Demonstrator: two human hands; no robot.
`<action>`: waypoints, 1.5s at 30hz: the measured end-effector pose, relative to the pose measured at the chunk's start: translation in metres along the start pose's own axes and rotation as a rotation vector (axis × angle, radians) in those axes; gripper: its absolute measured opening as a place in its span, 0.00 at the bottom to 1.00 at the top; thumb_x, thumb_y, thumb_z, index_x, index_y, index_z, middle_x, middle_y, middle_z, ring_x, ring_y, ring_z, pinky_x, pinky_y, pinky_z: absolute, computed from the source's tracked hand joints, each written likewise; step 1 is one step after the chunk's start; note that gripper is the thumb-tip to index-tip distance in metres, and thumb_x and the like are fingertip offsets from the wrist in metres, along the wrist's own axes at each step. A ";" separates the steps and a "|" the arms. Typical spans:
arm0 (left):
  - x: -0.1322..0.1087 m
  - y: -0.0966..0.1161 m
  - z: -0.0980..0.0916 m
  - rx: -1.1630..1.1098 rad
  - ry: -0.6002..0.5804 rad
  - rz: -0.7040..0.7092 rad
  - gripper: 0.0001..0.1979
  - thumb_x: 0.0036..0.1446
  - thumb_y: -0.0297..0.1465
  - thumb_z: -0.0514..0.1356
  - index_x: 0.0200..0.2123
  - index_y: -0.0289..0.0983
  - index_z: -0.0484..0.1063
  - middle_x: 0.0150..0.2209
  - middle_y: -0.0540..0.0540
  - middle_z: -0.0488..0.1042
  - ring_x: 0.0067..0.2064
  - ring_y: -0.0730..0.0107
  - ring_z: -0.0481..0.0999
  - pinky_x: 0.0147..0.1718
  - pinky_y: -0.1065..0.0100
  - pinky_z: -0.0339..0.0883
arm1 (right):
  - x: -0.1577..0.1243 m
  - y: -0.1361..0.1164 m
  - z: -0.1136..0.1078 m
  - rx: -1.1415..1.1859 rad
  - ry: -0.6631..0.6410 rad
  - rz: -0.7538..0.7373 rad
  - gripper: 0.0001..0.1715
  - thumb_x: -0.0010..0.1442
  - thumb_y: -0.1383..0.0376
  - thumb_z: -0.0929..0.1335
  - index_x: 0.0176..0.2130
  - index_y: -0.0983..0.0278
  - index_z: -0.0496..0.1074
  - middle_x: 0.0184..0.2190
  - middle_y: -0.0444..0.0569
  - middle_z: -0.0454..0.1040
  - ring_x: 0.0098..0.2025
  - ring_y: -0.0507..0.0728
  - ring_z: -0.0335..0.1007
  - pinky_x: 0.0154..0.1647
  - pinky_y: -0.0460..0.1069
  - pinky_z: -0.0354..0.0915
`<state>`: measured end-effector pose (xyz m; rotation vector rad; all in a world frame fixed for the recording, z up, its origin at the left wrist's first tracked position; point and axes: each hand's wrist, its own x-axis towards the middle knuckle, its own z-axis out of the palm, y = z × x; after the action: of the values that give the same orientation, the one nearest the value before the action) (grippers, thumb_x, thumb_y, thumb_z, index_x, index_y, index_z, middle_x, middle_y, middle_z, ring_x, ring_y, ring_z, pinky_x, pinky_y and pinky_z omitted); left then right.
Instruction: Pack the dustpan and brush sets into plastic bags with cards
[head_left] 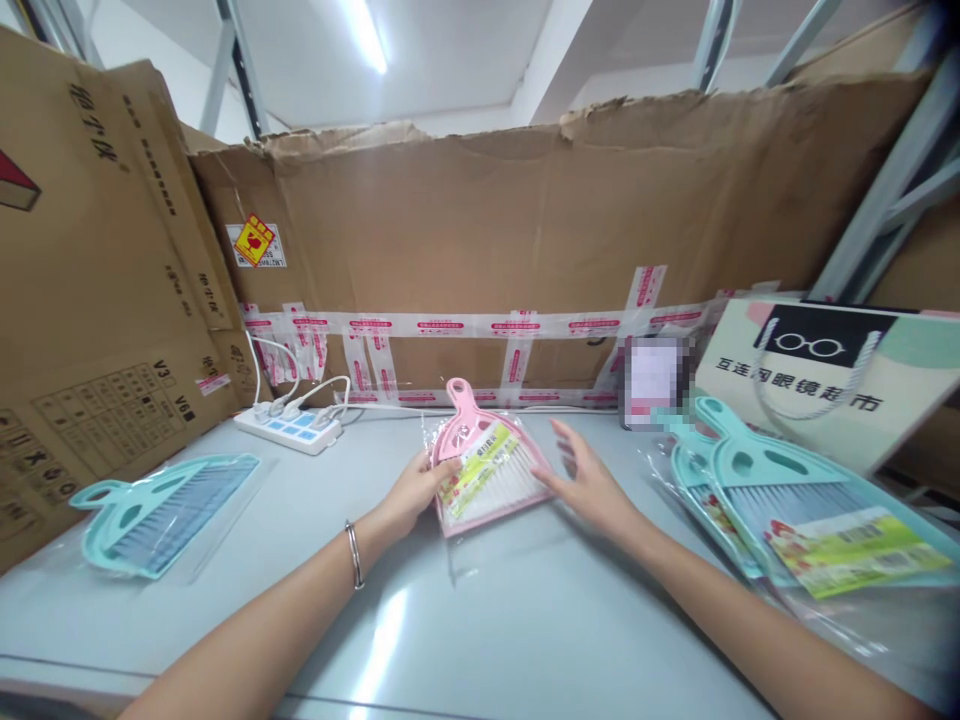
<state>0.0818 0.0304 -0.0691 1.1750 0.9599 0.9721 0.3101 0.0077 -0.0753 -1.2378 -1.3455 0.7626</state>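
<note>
A pink dustpan and brush set (517,480), wrapped in clear plastic with a yellow-green label, is tilted up over the middle of the table. My left hand (418,488) grips its left edge, the thumb lying on the front near the label. At the opposite edge is my right hand (589,482), its fingers spread and the thumb close to the plastic; whether it touches cannot be made out. To the left lies a bagged teal dustpan and brush set (161,515). Several similar teal sets (795,480) are stacked on the right, the top one with a yellow-green label.
Behind the table (420,620) stands a large taped cardboard box (480,230), with another carton (97,300) on the left. A white power strip (289,428) with plugged cables sits at the back left. A paper bag (832,375) with rope handles stands at the back right.
</note>
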 end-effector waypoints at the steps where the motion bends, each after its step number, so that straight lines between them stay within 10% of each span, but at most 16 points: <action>1: 0.001 -0.001 0.001 -0.025 0.044 0.002 0.19 0.48 0.34 0.64 0.43 0.34 0.68 0.39 0.42 0.77 0.38 0.62 0.77 0.36 0.66 0.69 | -0.001 -0.002 0.002 -0.082 0.049 -0.114 0.27 0.43 0.59 0.72 0.45 0.60 0.69 0.48 0.53 0.69 0.52 0.62 0.64 0.54 0.59 0.58; 4: 0.000 0.000 0.005 -0.112 0.119 0.051 0.20 0.47 0.35 0.64 0.44 0.35 0.67 0.41 0.41 0.77 0.36 0.63 0.77 0.33 0.67 0.70 | -0.005 -0.007 0.012 -0.139 -0.032 -0.179 0.14 0.48 0.58 0.70 0.36 0.61 0.70 0.37 0.50 0.73 0.42 0.59 0.68 0.50 0.57 0.61; 13: -0.008 0.011 0.012 -0.068 0.045 0.138 0.26 0.49 0.43 0.62 0.49 0.39 0.65 0.49 0.43 0.72 0.44 0.62 0.74 0.37 0.68 0.69 | -0.007 -0.013 0.034 0.646 -0.141 0.441 0.13 0.46 0.66 0.71 0.35 0.62 0.69 0.31 0.45 0.78 0.32 0.52 0.75 0.39 0.48 0.70; 22: 0.017 0.008 -0.015 0.020 0.446 0.153 0.12 0.51 0.37 0.57 0.32 0.34 0.72 0.32 0.42 0.77 0.31 0.66 0.76 0.25 0.70 0.67 | -0.011 -0.019 0.029 0.571 -0.144 0.486 0.14 0.45 0.69 0.71 0.36 0.63 0.71 0.31 0.48 0.79 0.32 0.56 0.76 0.33 0.48 0.72; 28: 0.020 0.055 -0.109 0.175 0.905 0.248 0.08 0.52 0.26 0.50 0.32 0.33 0.69 0.27 0.45 0.74 0.29 0.69 0.76 0.29 0.68 0.68 | -0.009 -0.006 0.010 0.499 -0.040 0.471 0.17 0.42 0.68 0.72 0.35 0.61 0.69 0.27 0.46 0.78 0.28 0.56 0.75 0.27 0.46 0.70; 32: -0.012 0.077 -0.180 0.408 1.270 0.291 0.08 0.51 0.26 0.53 0.36 0.32 0.67 0.38 0.40 0.74 0.47 0.51 0.72 0.45 0.52 0.63 | 0.009 0.000 -0.008 0.399 0.169 0.199 0.24 0.39 0.66 0.74 0.38 0.60 0.68 0.30 0.45 0.77 0.29 0.56 0.74 0.28 0.49 0.72; 36: -0.023 0.070 -0.188 0.617 1.430 0.361 0.31 0.47 0.27 0.60 0.55 0.29 0.55 0.62 0.30 0.49 0.63 0.36 0.44 0.57 0.42 0.38 | 0.027 0.003 -0.017 0.324 0.381 -0.002 0.23 0.38 0.64 0.74 0.37 0.62 0.68 0.36 0.48 0.75 0.35 0.57 0.72 0.29 0.50 0.72; 39: -0.009 0.068 -0.153 0.871 1.273 0.671 0.33 0.51 0.31 0.58 0.59 0.31 0.50 0.64 0.33 0.40 0.65 0.44 0.39 0.60 0.46 0.35 | 0.031 0.001 -0.021 0.339 0.451 -0.052 0.22 0.40 0.65 0.73 0.38 0.61 0.68 0.38 0.47 0.74 0.37 0.56 0.71 0.31 0.49 0.72; 41: 0.001 0.070 -0.119 0.886 0.964 0.815 0.28 0.53 0.32 0.57 0.57 0.32 0.55 0.62 0.33 0.49 0.64 0.50 0.47 0.61 0.52 0.40 | 0.030 -0.006 -0.025 0.409 0.471 -0.033 0.22 0.41 0.66 0.72 0.39 0.59 0.68 0.38 0.46 0.74 0.36 0.54 0.71 0.31 0.48 0.71; 45: -0.001 0.066 -0.052 0.441 0.111 0.439 0.28 0.53 0.36 0.58 0.57 0.41 0.56 0.59 0.37 0.58 0.57 0.52 0.63 0.53 0.51 0.60 | 0.022 -0.026 -0.029 0.540 0.186 0.177 0.19 0.42 0.67 0.72 0.37 0.60 0.70 0.35 0.45 0.76 0.32 0.52 0.72 0.31 0.45 0.70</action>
<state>0.0258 0.0523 -0.0109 1.7681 1.0600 1.2177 0.3349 0.0161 -0.0390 -0.9684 -0.8093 1.0265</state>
